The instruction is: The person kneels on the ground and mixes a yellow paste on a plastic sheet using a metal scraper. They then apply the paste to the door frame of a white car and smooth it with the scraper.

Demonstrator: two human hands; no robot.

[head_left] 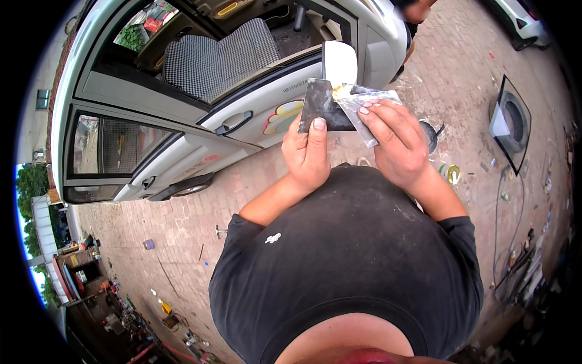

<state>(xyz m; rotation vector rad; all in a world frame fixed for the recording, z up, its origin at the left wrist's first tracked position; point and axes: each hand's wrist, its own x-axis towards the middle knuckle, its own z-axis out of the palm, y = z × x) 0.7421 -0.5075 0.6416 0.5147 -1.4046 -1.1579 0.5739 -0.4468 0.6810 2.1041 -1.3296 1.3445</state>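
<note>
In front of my chest, my left hand (pixel 307 153) grips a dark, smeared flat plate (pixel 321 102), its thumb on the face. My right hand (pixel 397 139) is closed on a thin metal putty scraper (pixel 362 125), fingers laid along its surface. The scraper overlaps the right part of the plate. A dab of yellowish putty (pixel 341 91) shows where the two meet near the upper edge. Right behind them is a white side mirror (pixel 339 60) of a van, which the plate partly hides.
The pale van (pixel 236 112) with a colourful sticker stands ahead and left. A person (pixel 415 12) is beyond its front. On the brick paving (pixel 200 242), an open tin (pixel 451 174) lies close on my right, with a tyre (pixel 515 118) under a framed pane farther out. Clutter lines both sides.
</note>
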